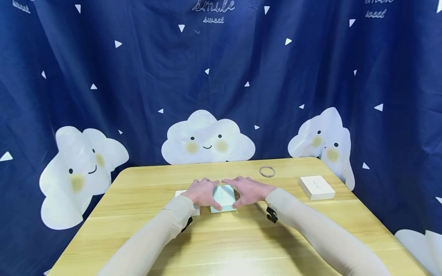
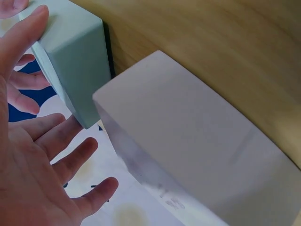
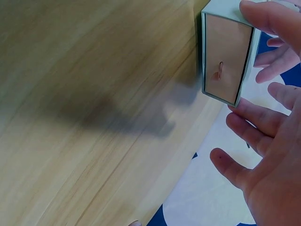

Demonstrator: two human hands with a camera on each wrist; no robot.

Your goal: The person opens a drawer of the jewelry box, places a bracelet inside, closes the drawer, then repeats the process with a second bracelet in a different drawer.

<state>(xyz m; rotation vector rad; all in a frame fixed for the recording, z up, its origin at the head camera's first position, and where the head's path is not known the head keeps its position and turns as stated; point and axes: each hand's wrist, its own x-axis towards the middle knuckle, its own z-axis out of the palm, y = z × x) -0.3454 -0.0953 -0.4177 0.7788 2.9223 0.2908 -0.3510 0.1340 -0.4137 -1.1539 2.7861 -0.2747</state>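
A mint-green box (image 1: 224, 196) stands on the table between both hands. My left hand (image 1: 203, 192) pinches it from the left, thumb at the near edge and index finger at the far corner; the other fingers are spread. From the right, my right hand (image 1: 249, 190) holds it the same way. In the right wrist view, the box's side shows a pinkish-brown drawer end (image 3: 228, 52) with a small ribbon loop (image 3: 221, 69). Just left of the mint box, partly hidden under my left hand in the head view, is a white box (image 2: 188, 127).
A pinkish ring-shaped bangle (image 1: 267, 171) lies toward the table's back edge. Another white box (image 1: 316, 188) sits on the right side of the wooden table (image 1: 221, 245). Behind the table hangs a dark blue curtain (image 1: 145, 84) with clouds.
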